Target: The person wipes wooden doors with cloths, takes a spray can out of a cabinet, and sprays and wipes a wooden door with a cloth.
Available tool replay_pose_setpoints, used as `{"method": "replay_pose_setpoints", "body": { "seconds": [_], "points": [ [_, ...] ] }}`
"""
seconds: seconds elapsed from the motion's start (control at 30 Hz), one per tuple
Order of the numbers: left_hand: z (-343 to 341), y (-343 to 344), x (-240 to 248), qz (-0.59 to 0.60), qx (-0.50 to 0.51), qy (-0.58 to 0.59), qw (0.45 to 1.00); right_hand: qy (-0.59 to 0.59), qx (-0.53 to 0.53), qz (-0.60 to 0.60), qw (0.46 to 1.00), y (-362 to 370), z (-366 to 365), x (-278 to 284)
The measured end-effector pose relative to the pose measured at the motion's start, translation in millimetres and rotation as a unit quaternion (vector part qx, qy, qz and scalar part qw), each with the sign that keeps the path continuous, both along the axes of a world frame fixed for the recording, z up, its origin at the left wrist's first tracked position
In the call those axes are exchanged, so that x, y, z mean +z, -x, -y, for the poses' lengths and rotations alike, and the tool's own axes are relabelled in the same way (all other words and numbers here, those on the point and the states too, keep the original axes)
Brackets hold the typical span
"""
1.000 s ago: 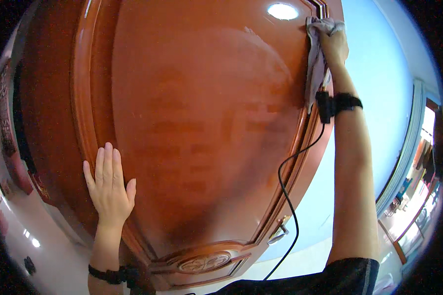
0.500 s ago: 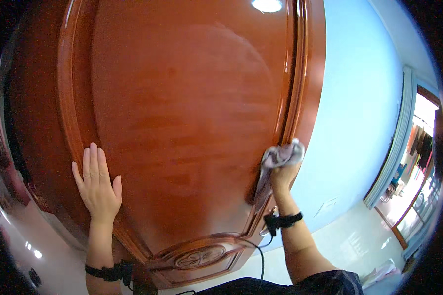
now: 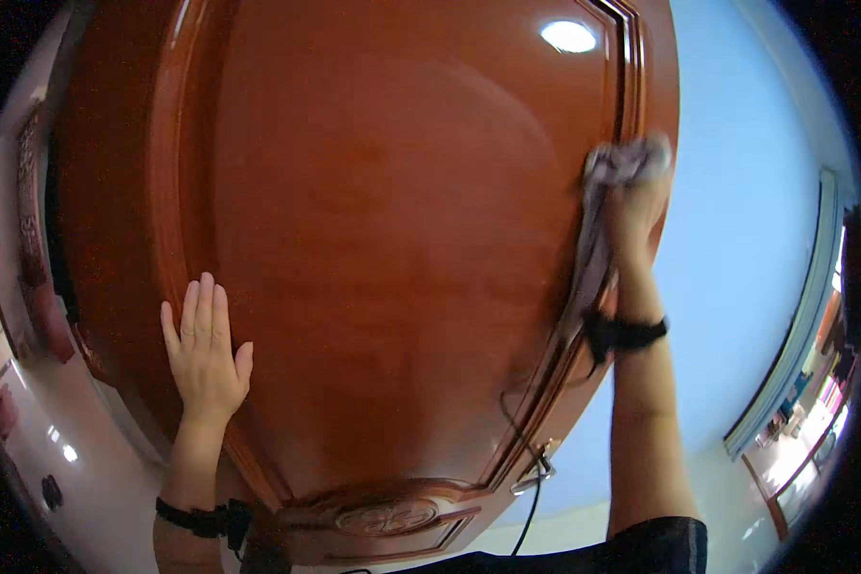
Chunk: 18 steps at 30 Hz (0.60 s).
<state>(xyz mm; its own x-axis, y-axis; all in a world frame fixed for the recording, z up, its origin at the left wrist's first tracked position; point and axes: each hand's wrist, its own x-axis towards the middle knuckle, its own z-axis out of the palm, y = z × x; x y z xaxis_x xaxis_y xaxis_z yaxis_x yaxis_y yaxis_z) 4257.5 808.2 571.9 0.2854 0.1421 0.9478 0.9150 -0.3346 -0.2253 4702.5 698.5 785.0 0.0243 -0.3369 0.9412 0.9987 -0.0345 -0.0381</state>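
A glossy reddish-brown wooden door (image 3: pixel 383 249) with raised moulding fills most of the view. My left hand (image 3: pixel 207 354) lies flat on the door's left moulding, fingers stretched upward and thumb apart. On the right-hand moulding, high up, my right hand (image 3: pixel 639 201) is closed around a crumpled grey-and-white cloth (image 3: pixel 627 163), pressed to the wood. A long end of the cloth hangs down the moulding beside my wrist. Motion blurs the right fingers, which the cloth partly covers.
A metal door handle (image 3: pixel 536 469) sits low on the door's right edge. From my right wristband (image 3: pixel 627 333) a black cable runs down past it. Right of the door stands a pale blue wall (image 3: pixel 737 191), with a bright doorway beyond. Shiny floor tiles show at lower left.
My right hand has moved the cloth up along the right moulding, the arm now stretched further. My left hand stays flat on the door. The view has shifted slightly.
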Motion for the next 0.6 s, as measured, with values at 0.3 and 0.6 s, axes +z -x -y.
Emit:
{"method": "replay_pose_setpoints", "body": {
  "seconds": [0.3, 0.6],
  "points": [
    [-11.3, -3.4, -3.4, -0.009, -0.053, 0.031, 0.998, 0.067, -0.092, 0.061, 0.992, -70.9, -6.5, 231.2],
    [-2.4, -34.9, -20.7, 0.006, -0.044, 0.054, 0.998, 0.099, 0.122, 0.169, 0.973, -65.2, -3.9, 238.9]
  ]
}}
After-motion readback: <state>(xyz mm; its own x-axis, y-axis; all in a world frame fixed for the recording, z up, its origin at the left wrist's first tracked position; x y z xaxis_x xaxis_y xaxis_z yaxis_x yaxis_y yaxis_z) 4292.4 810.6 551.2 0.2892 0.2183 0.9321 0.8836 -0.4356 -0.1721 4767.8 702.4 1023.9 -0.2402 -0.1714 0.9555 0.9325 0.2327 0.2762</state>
